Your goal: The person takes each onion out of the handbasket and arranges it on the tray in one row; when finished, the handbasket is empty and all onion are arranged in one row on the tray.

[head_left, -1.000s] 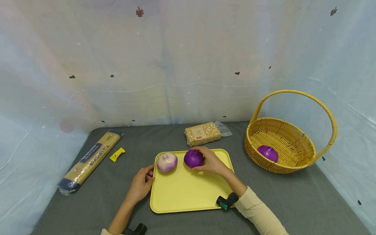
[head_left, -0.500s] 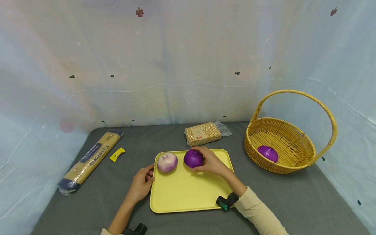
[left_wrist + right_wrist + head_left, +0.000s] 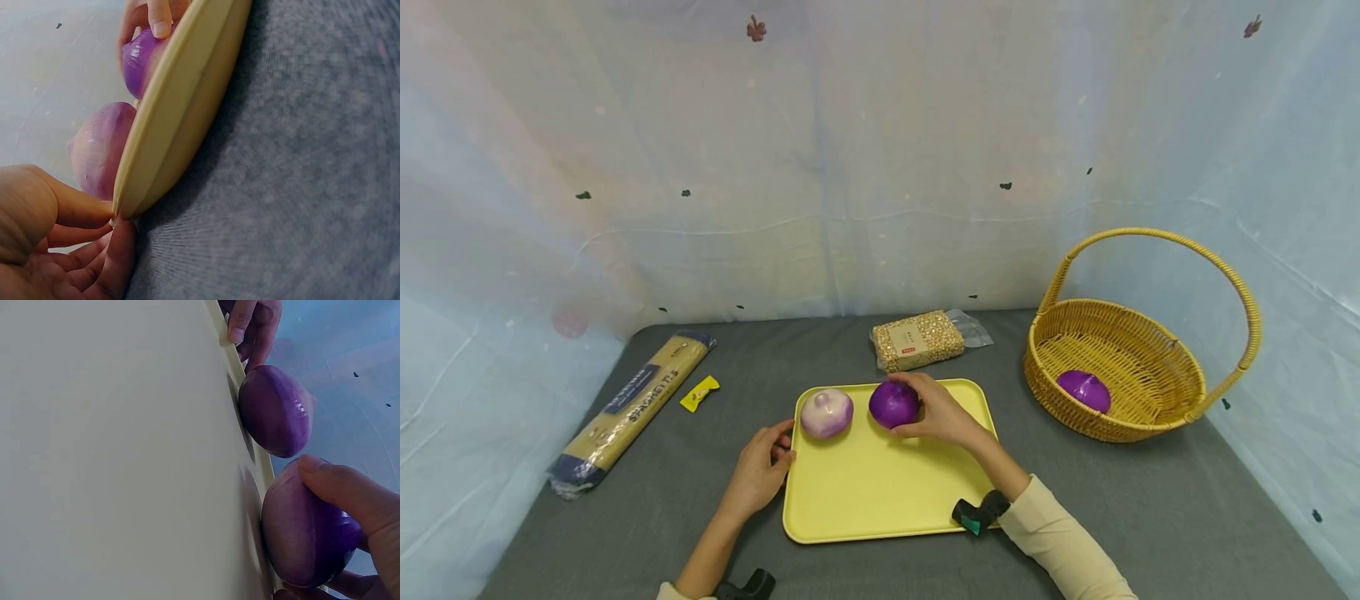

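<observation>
The right hand (image 3: 938, 414) cups the dark purple onion (image 3: 894, 404) on the yellow tray (image 3: 880, 492), fingers curled over its far side, while the left hand (image 3: 758, 473) pinches the tray's edge; firm, smooth-skinned and round, the onion probably wants an enclosing grip.

The print on the pasta packet (image 3: 628, 408) and grain bag (image 3: 918, 341) is too small to read.
</observation>
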Demonstrator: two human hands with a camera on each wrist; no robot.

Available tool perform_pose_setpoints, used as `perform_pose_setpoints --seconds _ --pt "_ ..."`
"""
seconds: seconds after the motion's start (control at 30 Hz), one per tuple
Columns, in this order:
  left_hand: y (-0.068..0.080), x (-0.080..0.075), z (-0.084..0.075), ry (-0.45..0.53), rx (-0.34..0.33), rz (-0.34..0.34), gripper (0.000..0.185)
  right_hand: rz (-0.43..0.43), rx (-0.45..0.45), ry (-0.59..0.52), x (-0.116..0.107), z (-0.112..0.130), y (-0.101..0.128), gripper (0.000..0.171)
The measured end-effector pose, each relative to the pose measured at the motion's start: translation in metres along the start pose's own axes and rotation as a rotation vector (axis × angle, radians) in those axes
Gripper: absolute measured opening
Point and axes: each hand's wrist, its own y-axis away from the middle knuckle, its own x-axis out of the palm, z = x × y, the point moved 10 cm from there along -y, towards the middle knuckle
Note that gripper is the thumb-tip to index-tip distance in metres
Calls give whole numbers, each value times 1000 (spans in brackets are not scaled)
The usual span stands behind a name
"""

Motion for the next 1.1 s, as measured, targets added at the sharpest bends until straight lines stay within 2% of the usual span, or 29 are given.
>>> perform_pose_setpoints --seconds 1.1 --pt "0 0 0 0 -8 -4 42 -1 -35 -35 -2 3 1 87"
